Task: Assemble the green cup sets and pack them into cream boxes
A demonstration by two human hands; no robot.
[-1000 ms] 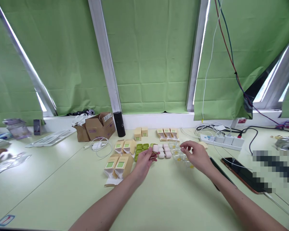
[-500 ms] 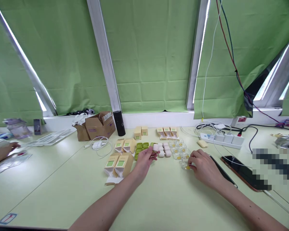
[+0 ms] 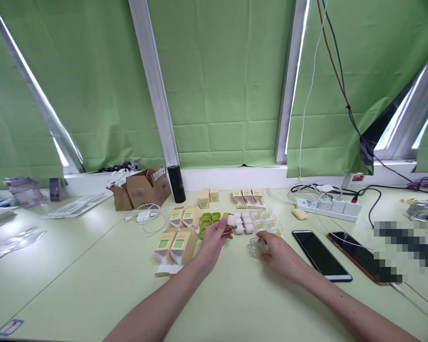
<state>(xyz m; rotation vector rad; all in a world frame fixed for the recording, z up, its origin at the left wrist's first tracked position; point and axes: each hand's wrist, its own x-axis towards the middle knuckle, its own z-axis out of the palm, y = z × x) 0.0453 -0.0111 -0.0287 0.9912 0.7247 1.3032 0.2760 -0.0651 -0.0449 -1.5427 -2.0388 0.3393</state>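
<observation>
My left hand [image 3: 213,241] is closed around a small green cup with a pale pink-white block [image 3: 231,220] in it. Between the thumb and fingers of my right hand [image 3: 277,252] is a clear plastic cover [image 3: 257,247], held low over the table in front of me. Several similar clear covers [image 3: 266,216] stand grouped just behind it. Rows of pale blocks [image 3: 248,227] lie between those covers and my left hand. Behind the left hand are several green cups [image 3: 206,219], partly hidden by it.
Opened cream boxes [image 3: 181,243] stand left of my left hand, with more boxes [image 3: 248,197] at the back. Two phones [image 3: 321,254] lie on the right, near a power strip [image 3: 326,207] and cables. A cardboard box [image 3: 148,187] and black cylinder [image 3: 176,184] stand back left.
My right hand has drawn one clear cover leftward and nearer, away from its group, uncovering a phone. My left hand stays nearly still. Another person's hand at far left has gone out of view.
</observation>
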